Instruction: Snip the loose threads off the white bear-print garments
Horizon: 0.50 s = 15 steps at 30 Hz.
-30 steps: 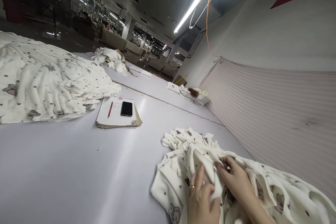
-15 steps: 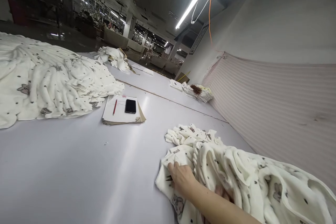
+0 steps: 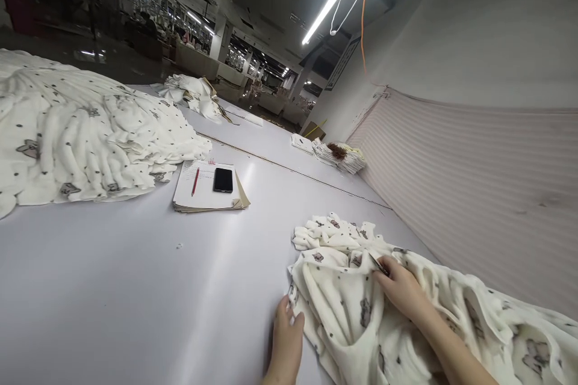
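A heap of white fleecy fabric (image 3: 343,307) with dark dots and small grey animal figures lies gathered in folds at the lower right. At its left edge is my left hand (image 3: 288,337), fingers and thumb closed about the fabric's border. My right hand (image 3: 400,289) rests over the upper folds, curled round small dark thread snips (image 3: 378,264). The pointed end of the snips sticks out to the left, close to a raised fold. My right fingers are partly hidden by the hand itself.
A larger pile of the same fabric (image 3: 90,132) covers the table's left side. Beside it lie stacked papers (image 3: 203,197) with a red pencil (image 3: 195,181) and a black phone (image 3: 223,180). Further back is a cloth bundle (image 3: 350,159); a pink striped sheet (image 3: 474,186) hangs at right.
My right hand has moved right and up from the fabric's left part onto the upper folds. The left hand has come into clear view at the edge. The near fabric has spread and shifted.
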Available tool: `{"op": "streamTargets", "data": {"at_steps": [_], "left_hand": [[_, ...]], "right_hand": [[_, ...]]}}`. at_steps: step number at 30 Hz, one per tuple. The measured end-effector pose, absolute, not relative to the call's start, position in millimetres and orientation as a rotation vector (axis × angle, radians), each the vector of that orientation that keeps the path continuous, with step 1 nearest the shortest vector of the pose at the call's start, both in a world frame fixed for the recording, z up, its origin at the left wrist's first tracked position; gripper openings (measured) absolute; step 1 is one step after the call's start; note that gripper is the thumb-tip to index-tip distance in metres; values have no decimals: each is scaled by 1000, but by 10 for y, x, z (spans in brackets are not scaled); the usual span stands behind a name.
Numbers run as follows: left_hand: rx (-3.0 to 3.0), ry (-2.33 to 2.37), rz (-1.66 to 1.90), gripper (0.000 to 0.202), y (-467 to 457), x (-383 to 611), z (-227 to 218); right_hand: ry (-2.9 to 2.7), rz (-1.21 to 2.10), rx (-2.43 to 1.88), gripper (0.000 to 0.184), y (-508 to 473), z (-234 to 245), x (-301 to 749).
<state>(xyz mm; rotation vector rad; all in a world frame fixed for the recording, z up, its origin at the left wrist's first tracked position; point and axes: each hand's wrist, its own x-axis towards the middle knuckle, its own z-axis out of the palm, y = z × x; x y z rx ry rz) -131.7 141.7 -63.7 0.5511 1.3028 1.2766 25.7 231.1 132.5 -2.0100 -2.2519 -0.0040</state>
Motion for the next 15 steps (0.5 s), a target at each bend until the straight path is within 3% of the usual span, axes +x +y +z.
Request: {"op": "streamTargets", "data": {"at_steps": [5, 9, 15], "left_hand": [[663, 1410, 1220, 43, 1846, -1254, -513], [882, 1319, 1325, 13, 1941, -977, -170], [1165, 963, 1392, 37, 1754, -441, 250]], "right_hand": [[-2086, 0, -2061, 10, 2291, 1319, 358], [-2044, 41, -2090, 14, 2301, 1336, 370], [-2164, 23, -2062, 27, 2327, 1368, 32]]}}
